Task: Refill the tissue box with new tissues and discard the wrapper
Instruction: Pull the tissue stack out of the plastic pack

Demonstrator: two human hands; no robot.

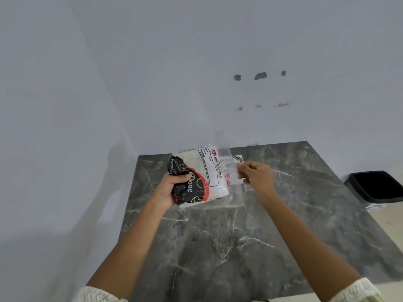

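A tissue pack in a white, black and red plastic wrapper is held up over the far part of the dark marble table. My left hand grips its black end from below. My right hand pinches the loose clear end of the wrapper at the pack's right side, and that clear plastic is stretched out and blurred. No tissue box is in view.
A black bin stands on the floor to the right of the table. White walls close off the left side and the back, meeting in a corner just behind the table's far left edge.
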